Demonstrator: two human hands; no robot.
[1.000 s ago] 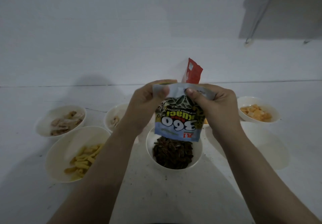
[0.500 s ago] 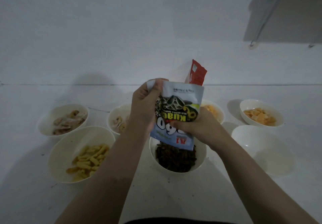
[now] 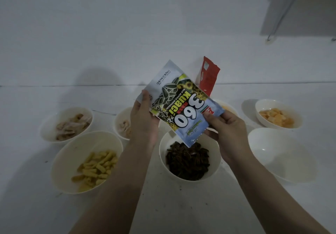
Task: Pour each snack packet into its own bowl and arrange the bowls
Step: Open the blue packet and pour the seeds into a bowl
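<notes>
The sunflower-seed packet (image 3: 179, 104) — upside down, reading "360 Kuaci" — tilts above the bowl of dark seeds (image 3: 189, 159). The left hand (image 3: 143, 122) grips one edge; the right hand (image 3: 224, 128) pinches the other — red packet (image 3: 209, 73) behind.

Two hands hold a seed packet above a bowl.
Left hand (image 3: 143, 122) and right hand (image 3: 225, 133) pinch the upside-down packet (image 3: 180, 104) over the seed bowl (image 3: 189, 162).
</notes>
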